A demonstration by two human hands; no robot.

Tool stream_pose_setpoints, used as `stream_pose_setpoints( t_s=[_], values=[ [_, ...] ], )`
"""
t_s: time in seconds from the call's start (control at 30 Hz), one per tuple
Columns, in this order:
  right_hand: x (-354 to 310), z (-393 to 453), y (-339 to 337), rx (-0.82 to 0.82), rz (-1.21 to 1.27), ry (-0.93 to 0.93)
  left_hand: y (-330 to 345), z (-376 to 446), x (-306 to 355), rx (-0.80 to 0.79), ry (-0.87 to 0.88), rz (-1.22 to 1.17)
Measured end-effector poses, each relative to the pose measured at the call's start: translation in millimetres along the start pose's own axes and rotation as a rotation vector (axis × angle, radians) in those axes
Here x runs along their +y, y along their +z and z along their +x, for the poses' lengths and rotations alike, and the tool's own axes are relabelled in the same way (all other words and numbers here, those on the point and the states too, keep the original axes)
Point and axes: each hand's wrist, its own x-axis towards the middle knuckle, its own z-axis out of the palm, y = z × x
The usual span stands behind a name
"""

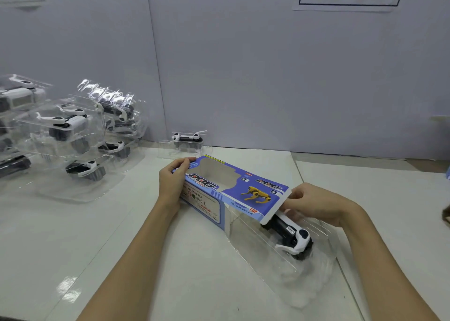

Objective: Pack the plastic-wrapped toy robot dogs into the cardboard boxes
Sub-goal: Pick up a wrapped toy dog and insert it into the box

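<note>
Printed cardboard box [226, 191], blue outside with a slight sheen, plain grey inside. Clear glossy plastic blister [299, 267] encloses the smooth black-and-white plastic toy dog [292, 238]. Glossy white tabletop [73, 247]; matt grey wall panels [267, 77].

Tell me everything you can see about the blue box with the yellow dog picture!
The long blue cardboard box lies slanted on the white table. It shows a yellow robot dog, "DOG" lettering and a cut-out window, empty behind. Its right end is open. The left hand grips the left end; the right hand feeds in a clear plastic tray holding a black-and-white toy dog, mostly still outside.
</note>
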Motion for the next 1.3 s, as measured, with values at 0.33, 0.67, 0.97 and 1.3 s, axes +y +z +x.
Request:
stream_pose_setpoints(
  t_s=[0.33, 0.67, 0.97, 1.3],
  values=[
    [-4.6, 7.2, 3.6, 0.187, 0.032, -0.205, 1.5, 0.2, -0.5, -0.023, 0.008, 0.026],
    [-10.0, 14.1, 1.3, 0.188, -0.077, -0.194, -5.6, 6.0, -1.6, -0.126, -0.056, -0.035],
    [-4.8, 19.6, 2.7, 0.082, 0.13, -0.19, -1.6, 3.3, -2.6, -0.031, 0.076, 0.13],
    [1.3, 21.4, -3.1, 0.29, 0.262, -0.199, 20.5, -30.3, 16.9, -0.773, 0.377, 0.629]
  ],
)
